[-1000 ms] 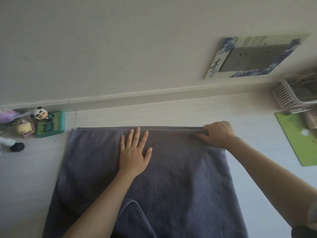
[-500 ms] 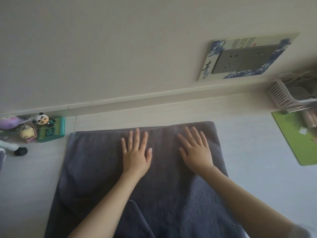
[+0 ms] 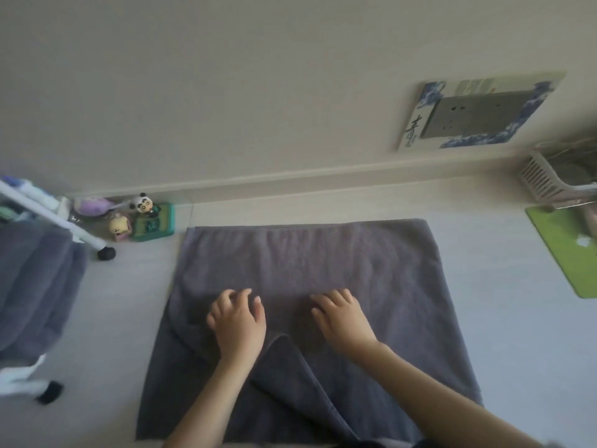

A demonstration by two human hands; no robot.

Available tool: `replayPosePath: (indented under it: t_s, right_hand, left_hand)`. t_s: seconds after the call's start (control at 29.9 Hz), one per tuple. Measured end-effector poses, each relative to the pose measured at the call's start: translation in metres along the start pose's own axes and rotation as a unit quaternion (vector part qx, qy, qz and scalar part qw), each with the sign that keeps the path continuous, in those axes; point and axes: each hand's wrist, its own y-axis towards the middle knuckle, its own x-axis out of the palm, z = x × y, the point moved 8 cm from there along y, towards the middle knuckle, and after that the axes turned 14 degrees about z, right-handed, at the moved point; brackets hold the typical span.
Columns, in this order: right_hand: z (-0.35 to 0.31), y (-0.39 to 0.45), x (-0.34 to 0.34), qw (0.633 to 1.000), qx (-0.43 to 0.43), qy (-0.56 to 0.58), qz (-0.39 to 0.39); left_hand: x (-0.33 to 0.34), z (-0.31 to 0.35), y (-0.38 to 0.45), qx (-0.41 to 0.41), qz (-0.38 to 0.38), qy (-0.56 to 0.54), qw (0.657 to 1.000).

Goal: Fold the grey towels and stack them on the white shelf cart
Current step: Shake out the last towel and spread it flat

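Both hands slid nearer, left hand, right hand, nubby grey towel

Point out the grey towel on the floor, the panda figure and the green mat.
grey towel (image 3: 310, 253): head view, its far flat part.
panda figure (image 3: 142, 202): head view, its face.
green mat (image 3: 562, 247): head view, its bare middle.

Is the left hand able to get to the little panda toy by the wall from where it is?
Probably yes. The left hand rests on the grey towel, and the panda toy sits beyond the towel's far left corner. Only flat towel and bare floor lie between, so nothing blocks a forward stretch.
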Motion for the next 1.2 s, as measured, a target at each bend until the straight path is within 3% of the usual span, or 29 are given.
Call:
replayPosePath:
  t_s: [0.1,0.17,0.3,0.37,0.43,0.57,0.67,0.84,0.97,1.07,1.2]
  right_hand:
    - [-0.022,-0.011,0.021,0.991,0.049,0.116,-0.044]
    - [-0.034,-0.017,0.032,0.988,0.069,0.132,-0.043]
    - [-0.035,-0.02,0.042,0.986,0.125,0.095,-0.051]
    - [-0.045,-0.027,0.046,0.986,0.134,0.082,-0.062]
    - [-0.053,-0.035,0.046,0.985,0.143,0.073,-0.056]
    - [-0.057,-0.046,0.048,0.981,0.166,0.09,-0.046]
    - [-0.061,-0.053,0.048,0.977,0.179,0.114,-0.034]
    - [-0.064,-0.055,0.045,0.969,0.205,0.137,-0.003]
    - [-0.069,-0.057,0.045,0.982,0.176,0.061,-0.018]
    - [-0.083,-0.066,0.053,0.991,0.13,-0.024,-0.029]
    - [-0.089,-0.088,0.067,0.988,0.076,-0.133,-0.036]
  left_hand:
    - [-0.023,-0.042,-0.024,-0.098,0.051,0.001,0.994]
    - [-0.033,-0.072,-0.041,-0.188,0.057,-0.02,0.98]
    - [-0.033,-0.096,-0.054,-0.356,0.016,-0.212,0.91]
    - [-0.03,-0.109,-0.06,-0.428,-0.008,-0.246,0.87]
    - [-0.028,-0.115,-0.061,-0.445,-0.038,-0.241,0.862]
    - [-0.017,-0.111,-0.05,-0.43,-0.093,-0.252,0.862]
    - [-0.021,-0.12,-0.045,-0.432,-0.067,-0.301,0.847]
    - [-0.06,-0.148,-0.041,-0.361,-0.019,-0.238,0.902]
    - [-0.073,-0.178,-0.036,-0.24,-0.021,-0.103,0.965]
    - [-0.069,-0.191,-0.042,-0.166,-0.037,-0.043,0.985]
    - [-0.068,-0.185,-0.045,-0.107,0.001,0.013,0.994]
